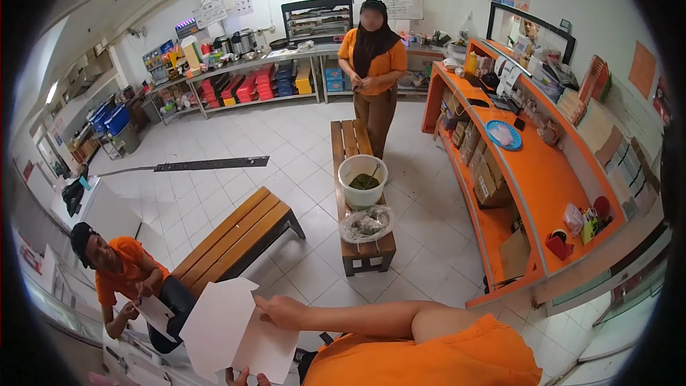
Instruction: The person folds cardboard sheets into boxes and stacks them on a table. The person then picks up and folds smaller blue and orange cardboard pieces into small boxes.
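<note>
A white cardboard box blank (218, 325), creased into panels with angled flaps, is between my hands at the lower left. My right hand (282, 312) grips its upper right edge, with the thumb and fingers closed on the board. Only the fingertips of my left hand (246, 377) show at the bottom of the view, closed on the blank's lower edge. The rest of that hand is out of view. Beside me, a seated person in orange (128, 264) holds a similar white card piece (158, 317) in both hands.
A wooden bench (232, 239) stands ahead. A second bench (368, 247) bears a white bucket (347, 172) of green contents and a clear plastic bag (366, 224). Another person (373, 57) stands behind it. An orange counter (550, 225) with a blue plate (504, 144) runs along the right.
</note>
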Demonstrator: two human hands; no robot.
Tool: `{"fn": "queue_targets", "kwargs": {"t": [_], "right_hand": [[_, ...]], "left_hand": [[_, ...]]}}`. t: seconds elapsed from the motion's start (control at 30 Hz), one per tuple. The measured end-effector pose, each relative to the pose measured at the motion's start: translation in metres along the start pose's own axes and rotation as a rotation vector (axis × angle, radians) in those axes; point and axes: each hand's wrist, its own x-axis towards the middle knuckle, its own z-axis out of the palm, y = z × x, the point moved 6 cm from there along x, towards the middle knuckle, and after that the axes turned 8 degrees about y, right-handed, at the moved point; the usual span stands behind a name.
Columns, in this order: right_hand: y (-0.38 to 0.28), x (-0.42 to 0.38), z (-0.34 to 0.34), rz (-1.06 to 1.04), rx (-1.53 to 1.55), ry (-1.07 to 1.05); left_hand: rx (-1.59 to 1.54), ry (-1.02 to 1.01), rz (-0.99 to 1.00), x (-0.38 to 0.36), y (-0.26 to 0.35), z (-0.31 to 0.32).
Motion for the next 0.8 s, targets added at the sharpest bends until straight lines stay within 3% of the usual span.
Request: {"fn": "queue_targets", "kwargs": {"t": [0.17,0.33,0.4,0.47,0.63,0.7,0.8], "right_hand": [[0.006,-0.001,0.028,0.027,-0.012,-0.203],[0.003,0.006,0.030,-0.045,0.032,-0.238],[-0.002,0.008,0.030,-0.032,0.059,-0.286],[-0.005,0.010,0.028,-0.002,0.095,-0.273],[-0.003,0.009,0.046,0.031,0.138,-0.299],[-0.002,0.003,0.048,0.029,0.159,-0.274],[-0.005,-0.003,0.037,0.041,0.134,-0.195]], "left_hand": [[0.015,-0.032,-0.057,-0.010,0.000,-0.005],[-0.059,-0.060,0.017,-0.019,0.020,-0.010],[-0.106,-0.098,-0.086,-0.021,0.021,-0.013],[-0.259,-0.016,-0.317,-0.028,0.010,-0.016],[-0.260,-0.040,-0.303,-0.026,0.014,-0.017],[-0.375,-0.031,-0.063,-0.018,0.015,-0.009],[-0.270,0.032,-0.094,-0.010,0.014,-0.004]]}}
